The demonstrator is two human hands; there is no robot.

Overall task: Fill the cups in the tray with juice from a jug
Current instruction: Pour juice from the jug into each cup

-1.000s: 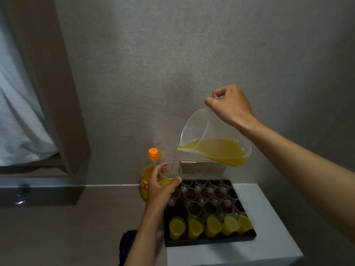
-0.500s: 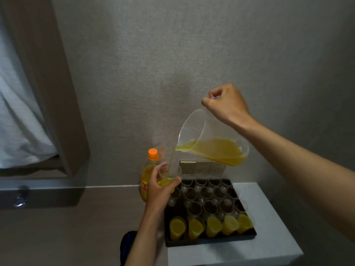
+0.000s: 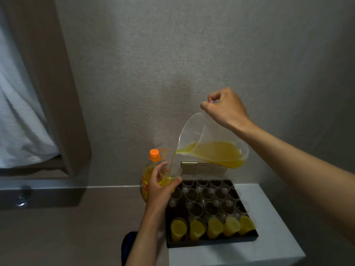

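Note:
My right hand [image 3: 225, 108] grips the handle of a clear plastic jug [image 3: 209, 144], tilted left with orange juice in it. A thin stream runs from its spout into a clear cup [image 3: 171, 176] that my left hand [image 3: 160, 188] holds above the left back corner of the black tray [image 3: 211, 242]. The cup is partly full. On the tray, the near row of several cups [image 3: 214, 227] holds juice. The rows of cups [image 3: 207, 196] behind stand empty.
A juice bottle [image 3: 151, 169] with an orange cap stands left of the tray, behind my left hand. The tray lies on a small white table [image 3: 269, 227] against the grey wall. A socket plate [image 3: 203, 167] is on the wall behind the tray. A dark object [image 3: 127, 244] lies below.
The jug has shifted slightly left and tipped a little further, and the juice keeps running into the held cup. My left hand has stayed in place.

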